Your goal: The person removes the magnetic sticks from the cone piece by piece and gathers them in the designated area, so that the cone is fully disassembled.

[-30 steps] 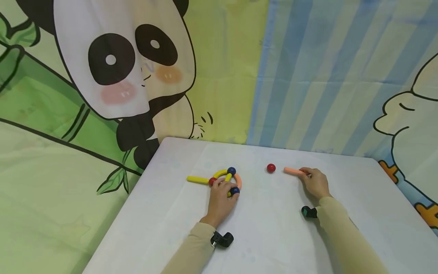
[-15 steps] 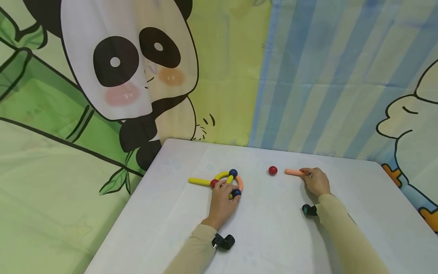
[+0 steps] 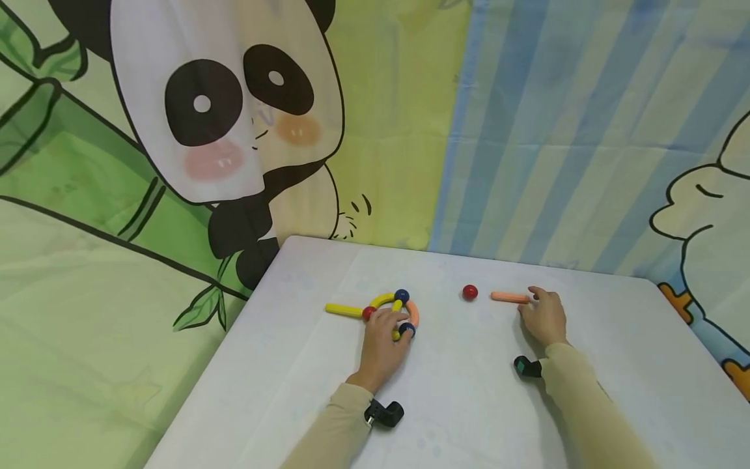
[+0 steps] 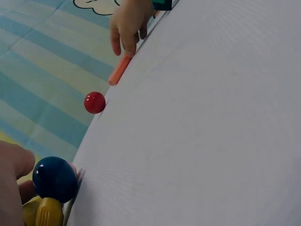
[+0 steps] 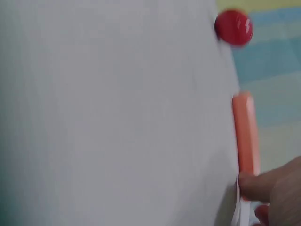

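Observation:
On the white table, my left hand (image 3: 383, 348) holds a joined figure of magnetic building sticks and balls, with its thumb at a blue ball (image 4: 55, 180). The figure has a curved yellow stick (image 3: 382, 298), a curved orange stick (image 3: 413, 314), a red ball (image 3: 369, 313) and a second blue ball (image 3: 401, 296). A straight yellow stick (image 3: 344, 311) juts out to its left. My fingers hide part of it. At the right, my right hand (image 3: 545, 318) has its fingers apart around the near end of a straight orange stick (image 3: 510, 298), touching it.
A loose red ball (image 3: 470, 292) lies between the figure and the orange stick. Behind the table (image 3: 463, 397) hangs a printed curtain (image 3: 387, 130) with a panda and stripes. Each wrist wears a small black camera (image 3: 383, 413).
My right hand has loosened from the orange stick and its index finger has lifted; the stick stays on the table. The left hand keeps its place; the view has shifted slightly.

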A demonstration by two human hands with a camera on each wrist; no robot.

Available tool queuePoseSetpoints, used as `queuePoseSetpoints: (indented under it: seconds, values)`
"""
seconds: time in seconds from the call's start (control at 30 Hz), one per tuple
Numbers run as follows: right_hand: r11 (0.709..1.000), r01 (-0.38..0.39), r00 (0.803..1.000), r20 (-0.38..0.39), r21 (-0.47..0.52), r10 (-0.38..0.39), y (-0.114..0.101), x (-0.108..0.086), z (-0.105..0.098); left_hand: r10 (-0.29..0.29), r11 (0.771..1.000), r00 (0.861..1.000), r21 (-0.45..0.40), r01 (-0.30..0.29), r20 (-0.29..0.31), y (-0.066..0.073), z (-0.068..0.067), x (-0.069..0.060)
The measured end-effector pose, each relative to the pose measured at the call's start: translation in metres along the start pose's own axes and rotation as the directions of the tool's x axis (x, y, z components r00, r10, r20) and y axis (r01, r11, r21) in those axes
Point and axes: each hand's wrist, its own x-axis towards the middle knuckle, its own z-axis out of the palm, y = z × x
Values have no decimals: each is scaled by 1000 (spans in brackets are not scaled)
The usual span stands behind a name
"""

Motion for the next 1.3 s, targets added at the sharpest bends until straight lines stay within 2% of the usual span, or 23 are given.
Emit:
queuePoseSetpoints:
  seconds: [0.07, 0.13, 0.2, 0.27, 0.33, 0.4, 0.47, 0.57, 0.63, 0.73, 0.87, 1.0, 1.13, 1.23, 1.3]
  values:
    - [998, -49, 997, -60, 41, 51, -11, -11, 4, 13, 1000, 999, -16, -14, -44, 0, -1, 2]
    - [994, -52, 989, -135, 94, 64, -27, -22, 10, 21, 999, 994, -26, -23, -106, 0, -3, 4]
    - [991, 12, 978, -206, 132, 16, -45, -30, 16, 2, 999, 984, -32, -8, -176, 1, -6, 7]
    - [983, 119, 965, -250, 143, -80, -64, -37, 25, -47, 999, 971, -36, 40, -236, 0, -7, 9]
    - [962, 231, 951, -243, 147, -191, -83, -43, 34, -124, 992, 954, -49, 115, -275, 0, -9, 9]
    - [935, 312, 942, -186, 167, -281, -101, -50, 44, -182, 983, 938, -56, 173, -295, -2, -9, 9]
    - [912, 359, 933, -110, 199, -343, -118, -56, 54, -213, 977, 928, -61, 204, -305, -3, -9, 8]
    - [886, 392, 916, -14, 249, -401, -141, -65, 67, -223, 975, 926, -71, 211, -304, -5, -9, 7]
    - [863, 422, 897, 8, 278, -441, -154, -70, 75, -216, 976, 929, -85, 199, -300, -5, -10, 7]
    - [810, 503, 849, 1, 302, -528, -171, -74, 83, -184, 982, 935, -105, 159, -304, -6, -11, 6]
    - [756, 605, 775, 33, 249, -631, -186, -75, 85, -133, 988, 945, -112, 104, -300, -7, -9, 6]
    - [755, 634, 733, 180, 170, -656, -195, -72, 81, -134, 986, 952, -130, 101, -274, -9, -6, 4]
    - [781, 606, 706, 351, 148, -615, -201, -68, 76, -177, 976, 950, -172, 135, -257, -7, -5, 4]
    - [795, 589, 689, 425, 143, -587, -202, -66, 75, -225, 958, 942, -233, 168, -247, -6, -5, 4]
    - [791, 596, 681, 436, 137, -588, -201, -68, 75, -254, 941, 937, -283, 183, -241, -6, -5, 4]
